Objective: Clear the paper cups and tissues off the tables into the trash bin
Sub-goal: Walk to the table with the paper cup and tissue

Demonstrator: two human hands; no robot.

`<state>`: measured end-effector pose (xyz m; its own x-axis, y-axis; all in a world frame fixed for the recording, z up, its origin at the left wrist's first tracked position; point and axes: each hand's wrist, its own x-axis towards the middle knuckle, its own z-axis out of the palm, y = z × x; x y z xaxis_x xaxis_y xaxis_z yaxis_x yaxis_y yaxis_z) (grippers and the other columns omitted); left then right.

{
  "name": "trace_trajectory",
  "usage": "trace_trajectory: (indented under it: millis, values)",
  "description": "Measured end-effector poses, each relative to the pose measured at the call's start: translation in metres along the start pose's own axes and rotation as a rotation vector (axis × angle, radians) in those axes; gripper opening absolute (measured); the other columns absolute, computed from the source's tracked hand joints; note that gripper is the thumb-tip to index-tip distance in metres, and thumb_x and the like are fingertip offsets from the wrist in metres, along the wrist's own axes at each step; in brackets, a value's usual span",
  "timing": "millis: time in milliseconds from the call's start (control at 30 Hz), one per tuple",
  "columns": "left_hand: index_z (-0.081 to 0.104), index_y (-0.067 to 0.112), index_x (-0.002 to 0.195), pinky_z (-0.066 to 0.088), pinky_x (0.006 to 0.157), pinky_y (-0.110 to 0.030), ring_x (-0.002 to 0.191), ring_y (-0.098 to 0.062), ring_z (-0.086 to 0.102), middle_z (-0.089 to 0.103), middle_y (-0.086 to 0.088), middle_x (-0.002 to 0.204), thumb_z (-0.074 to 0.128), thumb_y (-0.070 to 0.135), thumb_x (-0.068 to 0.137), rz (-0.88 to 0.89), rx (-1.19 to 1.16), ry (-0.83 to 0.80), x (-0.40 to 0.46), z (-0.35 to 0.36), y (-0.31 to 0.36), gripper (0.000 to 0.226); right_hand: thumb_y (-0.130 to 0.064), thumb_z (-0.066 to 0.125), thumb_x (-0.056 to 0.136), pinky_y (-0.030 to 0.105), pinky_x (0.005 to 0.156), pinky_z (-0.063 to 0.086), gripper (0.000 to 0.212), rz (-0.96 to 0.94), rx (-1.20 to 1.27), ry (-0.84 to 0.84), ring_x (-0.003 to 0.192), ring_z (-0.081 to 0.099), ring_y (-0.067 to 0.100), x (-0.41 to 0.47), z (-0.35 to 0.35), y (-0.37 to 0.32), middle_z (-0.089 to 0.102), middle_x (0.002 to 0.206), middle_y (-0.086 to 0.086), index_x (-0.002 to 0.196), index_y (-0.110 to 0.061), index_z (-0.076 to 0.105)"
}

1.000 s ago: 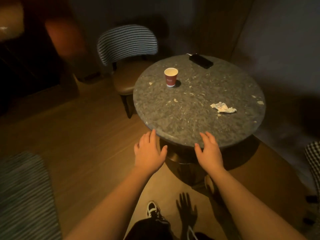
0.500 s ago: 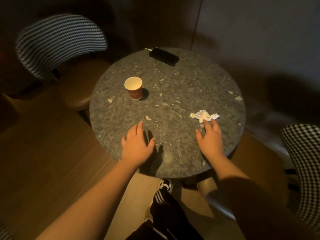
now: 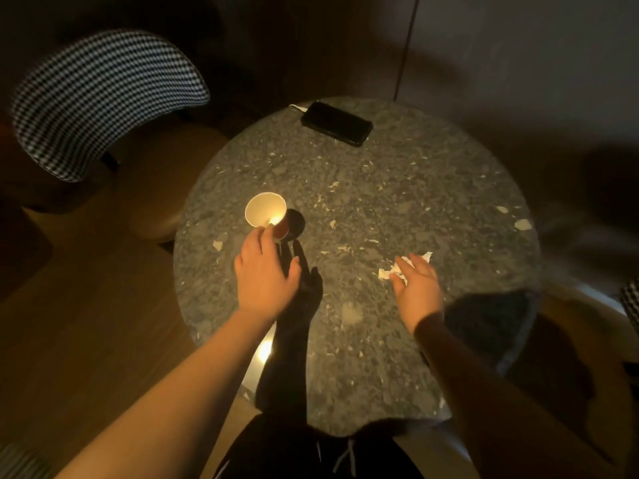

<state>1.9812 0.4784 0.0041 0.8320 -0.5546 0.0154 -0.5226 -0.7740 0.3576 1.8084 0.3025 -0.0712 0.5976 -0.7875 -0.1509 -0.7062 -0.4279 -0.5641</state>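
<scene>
A red paper cup [image 3: 268, 216] with a white inside stands on the left part of the round stone table [image 3: 397, 188]. My left hand [image 3: 264, 271] reaches over the table, its fingertips at the cup's near side, fingers relaxed and not wrapped around it. A crumpled white tissue [image 3: 397, 269] lies on the right part of the table. My right hand [image 3: 416, 286] lies over the tissue with fingers spread, covering most of it. No trash bin is in view.
A black phone [image 3: 337, 123] with a cable lies at the table's far edge. A houndstooth chair [image 3: 100, 98] stands at the far left, another chair's edge [image 3: 631, 305] shows at the right. Wooden floor [image 3: 86, 305] lies to the left. Walls stand behind the table.
I have come closer to the table. My left hand moved forward to the cup. My right hand moved onto the tissue.
</scene>
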Motion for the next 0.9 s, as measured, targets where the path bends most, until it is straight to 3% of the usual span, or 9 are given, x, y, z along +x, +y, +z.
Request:
trace_trajectory:
  millis: [167,300,367,433,533,900]
  values:
    - [0.027,0.006,0.143,0.025,0.109,-0.050,0.138,-0.033,0.022,0.028,-0.018,0.148,0.063,0.039,0.082,0.012,0.012,0.029,0.042,-0.007,-0.023,0.078,-0.014,0.055,0.092,0.028,0.107,0.028,0.030,-0.058,0.003,0.012,0.128,0.041,0.026,0.007,0.017,-0.020,0.052,0.135,0.012,0.121,-0.010,0.062]
    - [0.020,0.008,0.146,0.024,0.110,-0.049,0.139,-0.031,0.022,0.025,-0.015,0.150,0.067,0.048,0.079,0.051,0.016,-0.039,0.076,-0.001,-0.040,0.091,0.002,0.062,0.083,0.033,0.091,0.045,0.022,-0.144,-0.038,0.136,0.102,0.061,0.035,0.000,0.021,-0.039,0.066,0.108,0.022,0.104,0.003,0.068]
    - [0.019,0.007,0.146,0.028,0.107,-0.049,0.135,-0.032,0.028,0.031,-0.015,0.147,0.070,0.048,0.077,0.098,-0.013,-0.084,0.088,0.004,-0.045,0.095,0.004,0.064,0.081,0.037,0.089,0.050,0.022,-0.154,-0.100,0.177,0.099,0.064,0.034,-0.005,0.022,-0.044,0.067,0.106,0.021,0.103,0.001,0.069]
    - [0.022,0.006,0.144,0.034,0.102,-0.047,0.128,-0.033,0.038,0.039,-0.016,0.139,0.072,0.046,0.075,0.151,-0.071,-0.116,0.097,0.006,-0.050,0.094,-0.005,0.060,0.087,0.035,0.094,0.050,0.023,-0.020,-0.077,0.182,0.109,0.059,0.023,-0.015,0.025,-0.050,0.064,0.115,0.011,0.108,-0.009,0.067]
    - [0.032,0.007,0.138,0.040,0.094,-0.045,0.118,-0.033,0.046,0.046,-0.015,0.129,0.076,0.042,0.073,0.248,-0.163,-0.139,0.105,0.005,-0.053,0.086,-0.013,0.059,0.089,0.026,0.088,0.047,0.021,0.112,-0.027,0.252,0.109,0.055,0.015,-0.032,0.031,-0.057,0.062,0.118,0.002,0.108,-0.016,0.068]
    - [0.035,0.017,0.138,0.040,0.092,-0.033,0.118,-0.024,0.047,0.045,-0.005,0.131,0.079,0.039,0.069,0.740,-0.359,-0.423,0.050,0.020,0.015,0.085,-0.010,0.062,0.085,0.034,0.084,0.046,0.019,0.448,-0.040,0.566,0.103,0.056,0.030,-0.136,0.017,-0.066,0.063,0.106,0.011,0.103,-0.009,0.070]
